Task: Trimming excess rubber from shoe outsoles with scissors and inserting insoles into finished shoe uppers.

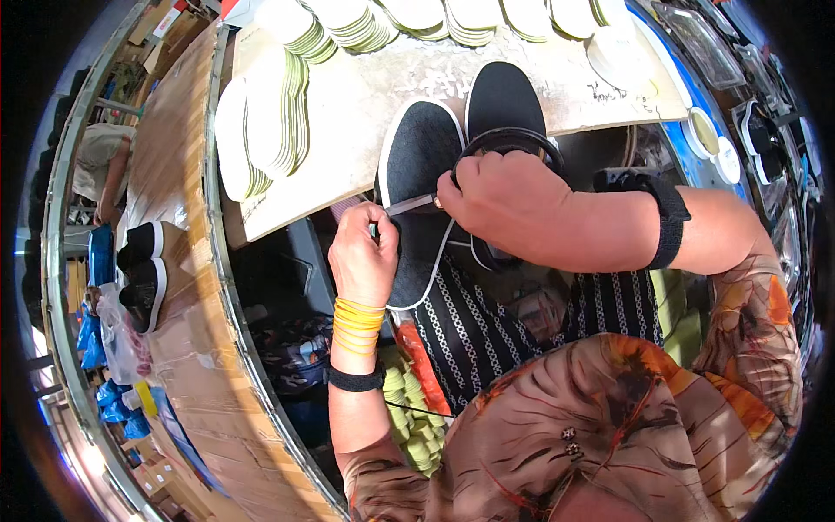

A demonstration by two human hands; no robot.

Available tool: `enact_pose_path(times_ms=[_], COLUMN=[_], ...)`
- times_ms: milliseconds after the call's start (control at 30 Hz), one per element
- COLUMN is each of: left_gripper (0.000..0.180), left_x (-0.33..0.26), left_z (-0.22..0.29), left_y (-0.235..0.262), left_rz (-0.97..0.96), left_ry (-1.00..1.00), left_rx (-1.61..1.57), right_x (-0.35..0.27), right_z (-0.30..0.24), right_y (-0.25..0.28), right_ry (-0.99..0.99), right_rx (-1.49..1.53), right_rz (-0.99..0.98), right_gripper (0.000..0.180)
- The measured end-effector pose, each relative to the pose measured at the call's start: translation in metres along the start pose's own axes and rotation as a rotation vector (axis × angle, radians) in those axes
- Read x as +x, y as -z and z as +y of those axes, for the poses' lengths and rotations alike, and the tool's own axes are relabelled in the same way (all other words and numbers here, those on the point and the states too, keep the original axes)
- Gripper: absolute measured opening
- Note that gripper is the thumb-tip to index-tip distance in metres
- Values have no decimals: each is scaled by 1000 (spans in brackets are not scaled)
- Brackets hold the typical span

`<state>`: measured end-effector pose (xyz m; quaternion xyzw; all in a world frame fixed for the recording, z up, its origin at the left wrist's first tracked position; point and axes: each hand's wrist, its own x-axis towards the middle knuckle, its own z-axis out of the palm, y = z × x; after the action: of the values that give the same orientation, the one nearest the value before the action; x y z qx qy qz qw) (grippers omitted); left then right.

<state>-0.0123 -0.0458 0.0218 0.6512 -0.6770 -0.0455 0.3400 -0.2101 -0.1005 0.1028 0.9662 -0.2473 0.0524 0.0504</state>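
Two black slip-on shoes with white edging lie over the near edge of the work board. The left shoe (424,148) is between my hands, and the right shoe (505,97) is partly covered by my right hand. A thin pale grey strip (410,205) stretches across the left shoe. My left hand (364,239), with yellow bands around its wrist, is closed at the strip's left end beside the shoe. My right hand (496,196) is closed in a pinch on the strip's other end. A dark curved band (522,136) shows just behind its knuckles.
Stacks of pale insole-shaped pieces (283,113) line the pale work board (348,143). Another pair of black shoes (143,274) rests on the brown cardboard-covered table (187,322) at left. White round containers (701,132) stand at right. Another person's arm (111,178) shows at far left.
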Motion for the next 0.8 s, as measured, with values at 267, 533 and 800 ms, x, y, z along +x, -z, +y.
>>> enact_pose_path(times_ms=[267, 533, 800], left_gripper=[6, 6, 5], left_x=[1, -1, -2], left_z=[5, 0, 4], left_y=[-5, -9, -12], left_rz=[-42, -14, -11], left_ry=[90, 51, 74], left_rx=[-31, 0, -14], right_x=[-3, 4, 5], right_z=[3, 6, 1], right_y=[0, -8, -7], right_ry=[45, 158, 66], right_rx=[-81, -257, -118], right_rz=[-21, 37, -37], right_gripper=[9, 18, 12])
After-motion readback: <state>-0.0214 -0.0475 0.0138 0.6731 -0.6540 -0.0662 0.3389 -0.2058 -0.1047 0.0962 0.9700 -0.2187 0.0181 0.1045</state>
